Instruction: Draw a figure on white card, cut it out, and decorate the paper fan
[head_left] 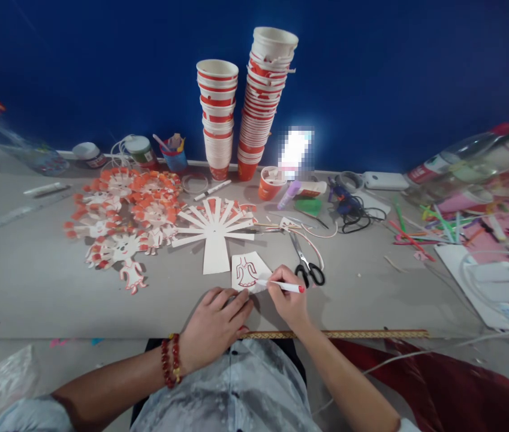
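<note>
My right hand [289, 300] grips a white marker [288, 286] with a red end, its tip at a small piece of white paper [254, 264]. A dress-like figure with arms is outlined on that paper in dark red. My left hand [218, 318] lies flat by the table's front edge, fingers stretched out at the paper's lower edge. Just behind the paper lies a white cutout [214, 240] with strips fanning out from its top. Black-handled scissors [308, 271] rest to the right of my right hand.
Orange-and-white paper figures [123, 204] lie in a pile on the left. Two tall stacks of paper cups [218, 120] stand at the back by the blue wall. A glue gun [344, 195] with its cord, bottles [456, 159] and coloured scraps [483, 228] occupy the right.
</note>
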Available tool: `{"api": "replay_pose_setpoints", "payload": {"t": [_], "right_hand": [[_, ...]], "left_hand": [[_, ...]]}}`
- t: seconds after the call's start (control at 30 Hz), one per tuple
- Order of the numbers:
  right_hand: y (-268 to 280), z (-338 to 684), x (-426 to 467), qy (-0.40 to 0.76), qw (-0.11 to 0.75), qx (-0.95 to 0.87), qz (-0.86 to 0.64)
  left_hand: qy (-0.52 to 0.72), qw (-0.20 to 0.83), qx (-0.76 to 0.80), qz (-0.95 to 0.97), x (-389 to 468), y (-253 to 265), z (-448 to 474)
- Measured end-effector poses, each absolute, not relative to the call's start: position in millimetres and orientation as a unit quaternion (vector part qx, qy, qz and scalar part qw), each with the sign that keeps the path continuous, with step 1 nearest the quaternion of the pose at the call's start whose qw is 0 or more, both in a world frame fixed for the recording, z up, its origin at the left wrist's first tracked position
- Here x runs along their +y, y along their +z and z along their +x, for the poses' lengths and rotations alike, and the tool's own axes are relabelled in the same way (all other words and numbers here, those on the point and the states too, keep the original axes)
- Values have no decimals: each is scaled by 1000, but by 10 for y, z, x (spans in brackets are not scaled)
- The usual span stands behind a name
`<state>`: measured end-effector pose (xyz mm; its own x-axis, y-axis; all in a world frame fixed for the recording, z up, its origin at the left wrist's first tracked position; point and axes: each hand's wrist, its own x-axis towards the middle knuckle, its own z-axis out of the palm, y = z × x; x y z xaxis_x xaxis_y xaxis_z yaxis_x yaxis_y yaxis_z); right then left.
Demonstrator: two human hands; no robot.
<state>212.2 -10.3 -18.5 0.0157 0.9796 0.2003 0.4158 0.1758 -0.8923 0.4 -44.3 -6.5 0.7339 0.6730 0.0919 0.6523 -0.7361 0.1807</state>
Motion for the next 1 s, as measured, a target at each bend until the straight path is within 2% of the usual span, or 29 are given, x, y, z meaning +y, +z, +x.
{"api": "replay_pose_setpoints", "payload": {"t": [0.7,1.0], "right_hand": [[-171,2113,-110,293,455,-619,-569],[-198,2177,-134,328,551,-555,-530]], "left_hand": [[76,68,357,928,-439,-75,8],[114,102,362,920,-438,-61,-10]]}}
